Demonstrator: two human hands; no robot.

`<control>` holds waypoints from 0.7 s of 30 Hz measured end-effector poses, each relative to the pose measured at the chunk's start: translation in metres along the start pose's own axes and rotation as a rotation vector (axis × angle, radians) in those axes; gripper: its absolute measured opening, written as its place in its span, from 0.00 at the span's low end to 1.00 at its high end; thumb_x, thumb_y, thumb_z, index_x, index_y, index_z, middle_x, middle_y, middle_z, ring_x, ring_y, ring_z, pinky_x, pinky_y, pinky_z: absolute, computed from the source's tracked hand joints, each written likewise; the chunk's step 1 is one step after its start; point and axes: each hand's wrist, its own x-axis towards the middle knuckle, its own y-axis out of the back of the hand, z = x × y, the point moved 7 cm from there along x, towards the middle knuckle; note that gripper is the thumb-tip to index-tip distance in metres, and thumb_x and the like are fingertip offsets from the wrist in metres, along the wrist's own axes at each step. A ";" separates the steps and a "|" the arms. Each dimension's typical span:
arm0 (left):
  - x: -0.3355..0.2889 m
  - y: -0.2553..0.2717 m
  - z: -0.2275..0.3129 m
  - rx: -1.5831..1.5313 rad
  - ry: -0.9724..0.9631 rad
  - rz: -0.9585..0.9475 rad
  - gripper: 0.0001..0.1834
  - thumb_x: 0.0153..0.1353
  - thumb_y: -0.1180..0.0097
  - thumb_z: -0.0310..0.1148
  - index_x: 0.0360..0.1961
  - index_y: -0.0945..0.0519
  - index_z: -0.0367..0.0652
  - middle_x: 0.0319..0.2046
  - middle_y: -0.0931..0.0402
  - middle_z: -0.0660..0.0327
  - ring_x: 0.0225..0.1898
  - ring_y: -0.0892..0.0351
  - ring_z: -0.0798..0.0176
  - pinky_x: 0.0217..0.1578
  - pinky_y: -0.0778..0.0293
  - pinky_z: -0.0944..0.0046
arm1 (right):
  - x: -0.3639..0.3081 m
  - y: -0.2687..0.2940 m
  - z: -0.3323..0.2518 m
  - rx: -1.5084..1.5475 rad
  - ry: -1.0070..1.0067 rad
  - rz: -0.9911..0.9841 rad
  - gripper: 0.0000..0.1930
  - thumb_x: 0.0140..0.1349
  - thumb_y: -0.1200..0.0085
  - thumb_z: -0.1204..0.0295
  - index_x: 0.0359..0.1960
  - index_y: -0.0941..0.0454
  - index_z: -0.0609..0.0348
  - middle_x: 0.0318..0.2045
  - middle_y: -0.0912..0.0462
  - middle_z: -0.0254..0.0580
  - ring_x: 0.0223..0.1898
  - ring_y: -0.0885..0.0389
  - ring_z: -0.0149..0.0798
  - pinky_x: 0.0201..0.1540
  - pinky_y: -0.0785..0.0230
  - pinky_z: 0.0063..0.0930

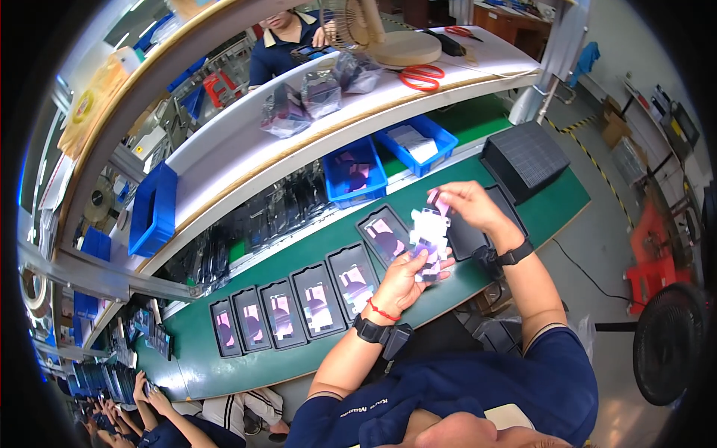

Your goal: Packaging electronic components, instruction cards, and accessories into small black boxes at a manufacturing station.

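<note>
Green counter [224, 366] carries six filled trays [317, 299] in a row. My left hand [399, 280] clamps a white part [427, 235] above it; my right hand [467, 205] pinches its purple film [439, 201], barely lifted.

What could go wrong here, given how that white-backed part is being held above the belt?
1. The left hand holds the white and purple part in mid-air; if the right hand tugs at its top edge, it might slip and drop.
2. It hangs over the green belt near the black trays; a drop could knock the pieces lying in them.
</note>
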 end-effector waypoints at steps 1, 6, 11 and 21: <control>0.001 0.000 -0.004 -0.001 0.008 -0.002 0.21 0.64 0.56 0.30 0.57 0.39 0.33 0.51 0.31 0.44 0.52 0.30 0.44 0.50 0.28 0.49 | -0.003 0.016 0.005 0.050 -0.050 0.046 0.07 0.61 0.50 0.72 0.29 0.23 0.61 0.24 0.22 0.29 0.25 0.28 0.21 0.30 0.35 0.15; 0.006 0.012 0.001 0.014 -0.132 0.166 0.17 0.63 0.55 0.25 0.53 0.35 0.34 0.46 0.28 0.48 0.50 0.27 0.48 0.46 0.25 0.53 | -0.011 0.081 0.034 -0.153 -0.113 0.124 0.04 0.57 0.47 0.78 0.28 0.22 0.66 0.23 0.20 0.33 0.26 0.26 0.23 0.31 0.33 0.17; 0.006 0.017 0.009 0.108 -0.283 0.272 0.13 0.60 0.51 0.22 0.46 0.31 0.35 0.42 0.26 0.52 0.45 0.24 0.52 0.44 0.23 0.56 | -0.031 0.038 -0.005 -1.102 0.375 0.402 0.14 0.50 0.40 0.66 0.34 0.20 0.62 0.24 0.19 0.43 0.25 0.21 0.44 0.33 0.28 0.32; 0.024 0.012 0.016 0.129 -0.355 0.233 0.09 0.62 0.52 0.27 0.43 0.27 0.37 0.37 0.23 0.57 0.36 0.21 0.59 0.37 0.23 0.60 | -0.051 0.035 0.030 0.330 -0.086 0.462 0.06 0.58 0.47 0.77 0.36 0.22 0.63 0.24 0.21 0.33 0.23 0.27 0.21 0.28 0.34 0.14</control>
